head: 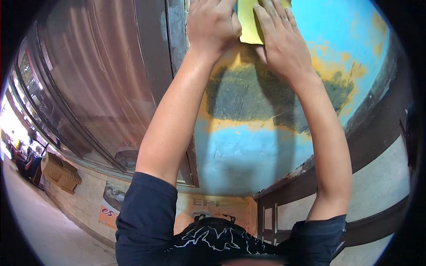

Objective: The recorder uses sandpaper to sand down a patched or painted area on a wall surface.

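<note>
Both my hands are raised at the top edge of the view, before a light-blue painted wall [243, 146] with yellow-orange and dark grey worn patches. My right hand [286, 43] lies flat over a yellow sheet [248, 23], its fingers spread on the sheet's right part; whether this is sandpaper I cannot tell. My left hand [213, 26] is at the sheet's left edge, its fingers bent and partly cut off by the frame, so whether it grips the sheet is unclear. A dark grey patch [236, 96] shows on the wall below the hands.
A dark-framed door or window with a brown reflective panel [106, 66] stands at left. Dark wooden framework [366, 139] runs along the right. Printed sheets [219, 206] lie on the floor below. A brown plastic chair or crate [60, 171] and a person [31, 166] are far left.
</note>
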